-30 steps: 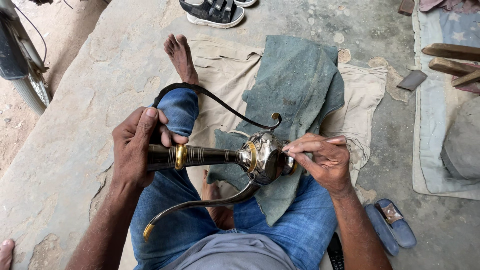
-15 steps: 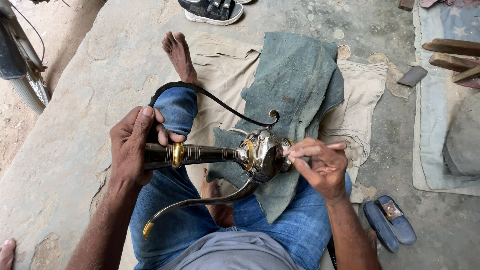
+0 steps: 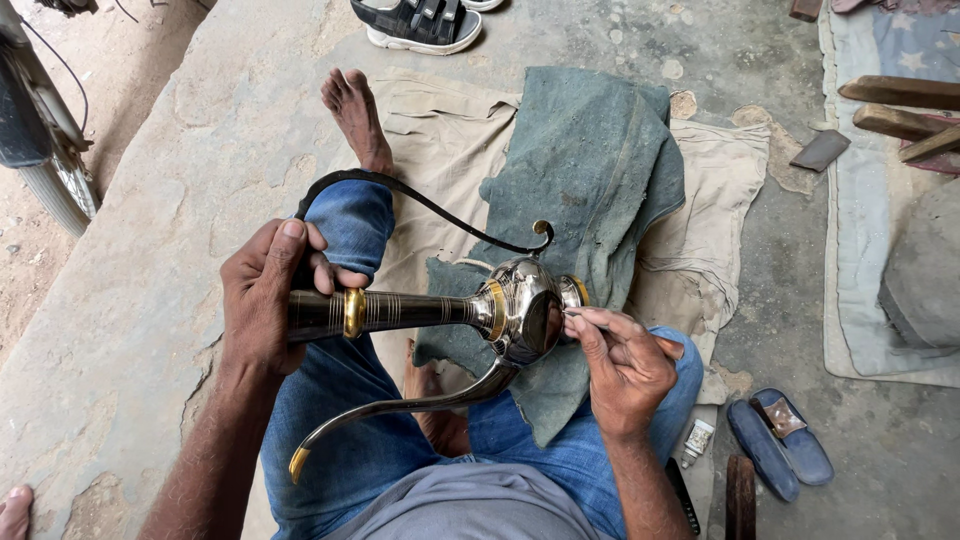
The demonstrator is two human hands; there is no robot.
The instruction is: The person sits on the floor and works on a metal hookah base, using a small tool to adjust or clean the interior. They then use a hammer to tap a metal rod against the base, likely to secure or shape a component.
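1. The left hand (image 3: 265, 300) wraps around the dark, ringed neck of a long-necked metal jug (image 3: 515, 310), fingers closed tight on it, thumb over the top, just left of a brass band.
2. The jug lies on its side across the person's lap, neck pointing to 9 o'clock, round polished belly toward 3 o'clock.
3. A thin dark handle (image 3: 420, 205) arcs over the jug from the left hand's fingers to a small curl at about 12 o'clock of the belly.
4. A curved spout (image 3: 400, 408) sweeps from the belly toward 7 o'clock and ends in a brass tip.
5. The right hand (image 3: 625, 365) sits at 3 o'clock of the belly, fingertips pinched together on a thin tool pressed to the jug's base; the tool is too small to tell its kind.
6. A blue-grey cloth (image 3: 590, 160) lies over a tan cloth (image 3: 440, 140) on the stone floor, at 12 o'clock of the jug, with one corner hanging under the belly.
7. The person wears blue jeans; a bare foot (image 3: 355, 115) stretches toward 11 o'clock.
8. A pair of blue slippers (image 3: 780, 440) rests at 4 o'clock, a black sandal (image 3: 420, 25) at 12 o'clock, a wheel (image 3: 45, 150) at 10 o'clock.
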